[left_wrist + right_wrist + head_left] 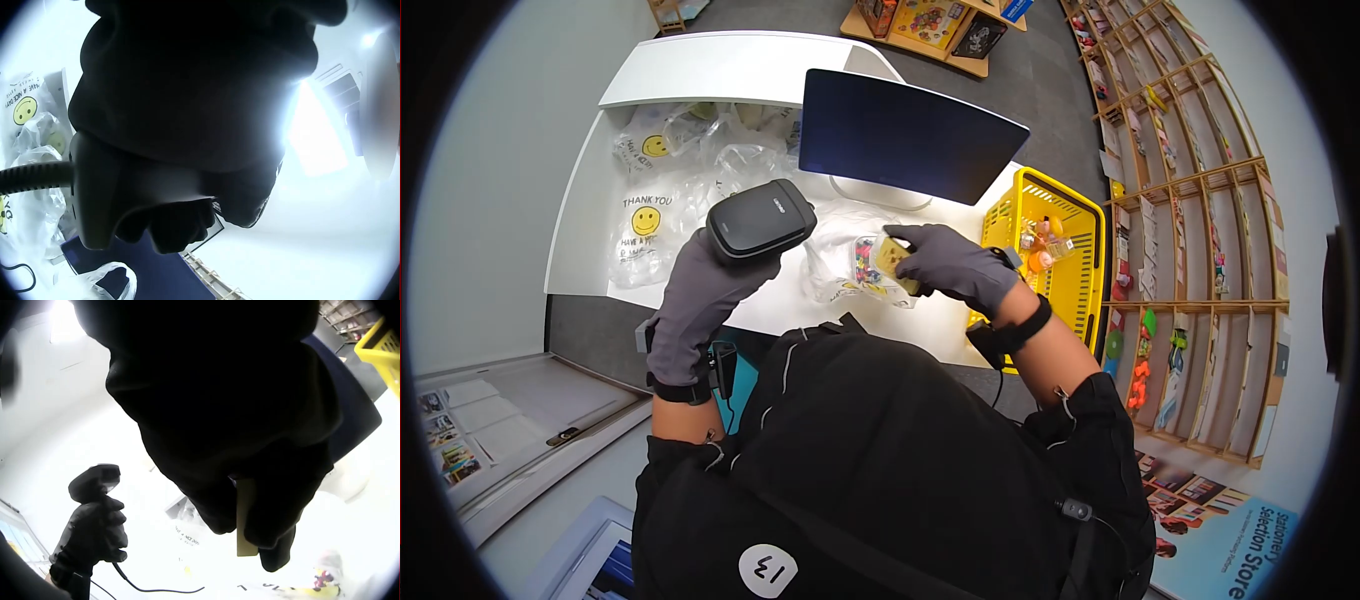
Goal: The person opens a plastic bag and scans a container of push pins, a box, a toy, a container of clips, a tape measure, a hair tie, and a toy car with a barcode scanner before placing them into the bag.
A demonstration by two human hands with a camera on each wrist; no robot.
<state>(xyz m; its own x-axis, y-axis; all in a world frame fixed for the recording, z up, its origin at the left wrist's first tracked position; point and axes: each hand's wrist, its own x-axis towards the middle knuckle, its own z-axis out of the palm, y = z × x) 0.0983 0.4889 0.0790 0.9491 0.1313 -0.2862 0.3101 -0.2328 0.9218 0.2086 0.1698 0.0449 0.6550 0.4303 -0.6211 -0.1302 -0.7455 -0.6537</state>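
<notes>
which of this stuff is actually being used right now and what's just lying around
Seemingly in use:
black handheld device, gripped by the left hand
small yellow item, pinched in the right hand
plastic bag near that item
yellow basket, probably

Likely just around:
monitor
other smiley bags
wall shelves
blue poster

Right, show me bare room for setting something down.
Bare: the white ledge behind the smiley bags, left of the monitor; a counter strip between the clear bag and yellow basket. Crowded: where the smiley bags lie.

Left hand [718,278] curled, right hand [956,266] pinching
</notes>
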